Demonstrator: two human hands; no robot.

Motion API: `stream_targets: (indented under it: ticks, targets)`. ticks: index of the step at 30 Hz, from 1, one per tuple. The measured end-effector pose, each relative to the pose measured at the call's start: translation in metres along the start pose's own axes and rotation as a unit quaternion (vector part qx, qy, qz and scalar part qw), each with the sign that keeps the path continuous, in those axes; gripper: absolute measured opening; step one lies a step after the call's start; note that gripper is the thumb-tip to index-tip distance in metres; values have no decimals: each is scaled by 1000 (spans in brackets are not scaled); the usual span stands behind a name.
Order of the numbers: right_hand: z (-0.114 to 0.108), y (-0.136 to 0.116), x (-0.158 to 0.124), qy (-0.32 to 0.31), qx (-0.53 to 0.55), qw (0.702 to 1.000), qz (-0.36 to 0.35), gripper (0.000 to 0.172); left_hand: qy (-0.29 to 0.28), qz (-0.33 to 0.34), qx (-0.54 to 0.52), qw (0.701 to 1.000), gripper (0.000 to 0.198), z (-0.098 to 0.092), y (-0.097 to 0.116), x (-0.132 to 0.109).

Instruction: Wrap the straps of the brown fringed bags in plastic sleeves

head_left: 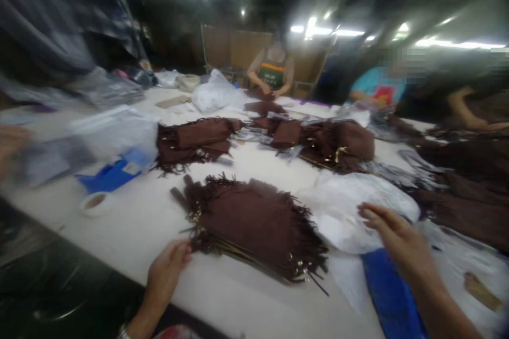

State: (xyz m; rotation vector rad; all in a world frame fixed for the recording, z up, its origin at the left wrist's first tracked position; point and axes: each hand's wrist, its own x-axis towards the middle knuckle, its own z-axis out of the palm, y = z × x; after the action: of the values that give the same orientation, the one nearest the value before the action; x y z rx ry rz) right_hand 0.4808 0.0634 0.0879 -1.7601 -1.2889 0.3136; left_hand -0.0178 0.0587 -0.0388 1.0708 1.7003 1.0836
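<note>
Two bare hands at a stack of dark brown fringed suede pieces [254, 222] on a long white table [143, 222].

The left hand [167, 270] touches the stack's near-left corner, fingers loosely curled, clamped on nothing that can be seen. The right hand [397, 238] is spread flat, fingers apart, over a crumpled sheet of white tissue paper [350, 206] just right of the stack; a blue plastic sheet [389, 296] lies under its wrist. Two more brown fringed heaps [199, 143] lie farther back. One roll of tape [95, 204] and one blue packet [115, 172] sit to the left. Three co-workers [272, 71] stand at the far side, blurred.
</note>
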Motion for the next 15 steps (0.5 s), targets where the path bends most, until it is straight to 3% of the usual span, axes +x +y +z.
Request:
stream_targets:
  ticks: [2, 3, 5, 7, 10, 13, 15]
  targets:
    - [66, -20, -48, -159, -40, 984, -72, 28, 23, 94, 65, 993, 39, 0, 9, 6]
    - [96, -32, -71, -201, -43, 972, -118, 29, 23, 148, 99, 984, 37, 1, 13, 7]
    - [143, -51, -107, -231, -90, 947, -205, 37, 10, 231, 165, 959, 36, 5, 19, 9]
    - [172, -61, -127, -219, -177, 924, -260, 43, -3, 251, 213, 944, 44, 11, 22, 11]
    - [185, -64, -133, -205, -253, 899, -293, 34, -12, 228, 229, 946, 52, 17, 25, 18]
    - [180, -66, -127, -225, -251, 891, -305, 12, -14, 229, 213, 950, 45, 18, 29, 25]
    - [175, -68, -126, -221, -259, 885, -318, 10, -32, 215, 183, 959, 41, 15, 35, 26]
